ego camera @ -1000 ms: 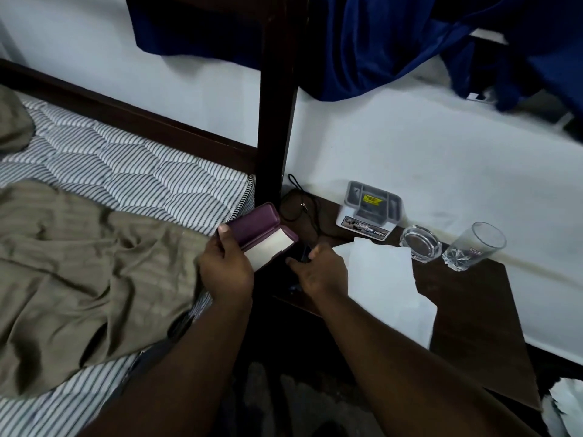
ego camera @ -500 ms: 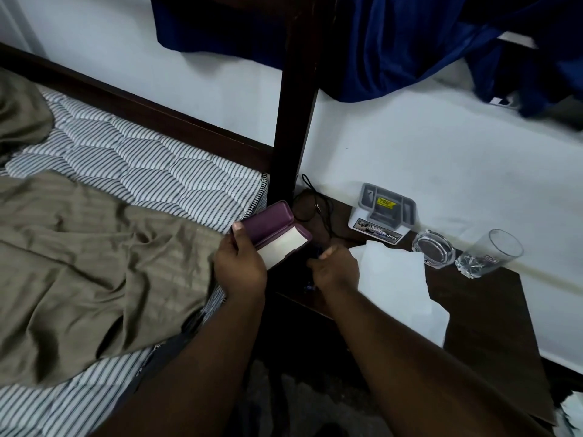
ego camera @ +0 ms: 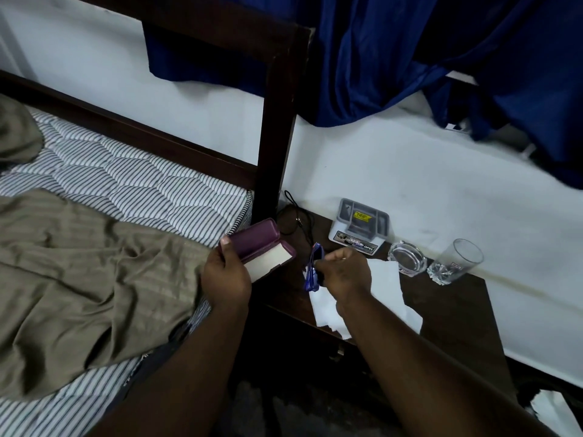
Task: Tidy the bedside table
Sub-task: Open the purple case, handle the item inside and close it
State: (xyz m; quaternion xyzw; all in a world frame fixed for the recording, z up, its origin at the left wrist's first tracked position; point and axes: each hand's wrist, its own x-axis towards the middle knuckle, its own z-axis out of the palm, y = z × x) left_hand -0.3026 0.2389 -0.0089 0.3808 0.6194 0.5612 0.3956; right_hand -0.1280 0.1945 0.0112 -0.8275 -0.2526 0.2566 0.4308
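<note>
My left hand (ego camera: 225, 275) holds a small purple-covered book (ego camera: 263, 247) above the left edge of the dark wooden bedside table (ego camera: 454, 313). My right hand (ego camera: 344, 272) pinches a crumpled blue wrapper (ego camera: 312, 269) lifted just off the table, close to the book. Under my right wrist lies white paper (ego camera: 383, 288). At the table's back stand a grey organiser tray (ego camera: 361, 225), a glass ashtray (ego camera: 407, 258) and a drinking glass (ego camera: 456, 261). A black cable (ego camera: 296, 219) lies in the table's back left corner.
A bed with a striped mattress (ego camera: 126, 181) and an olive sheet (ego camera: 79, 272) lies to the left. A dark bedpost (ego camera: 274, 134) rises beside the table. Blue cloth (ego camera: 378, 58) hangs above against the white wall. More paper (ego camera: 555, 411) lies on the floor at the lower right.
My right hand has picked the blue wrapper up from the table's left side and raised it. The left hand keeps the book in about the same place.
</note>
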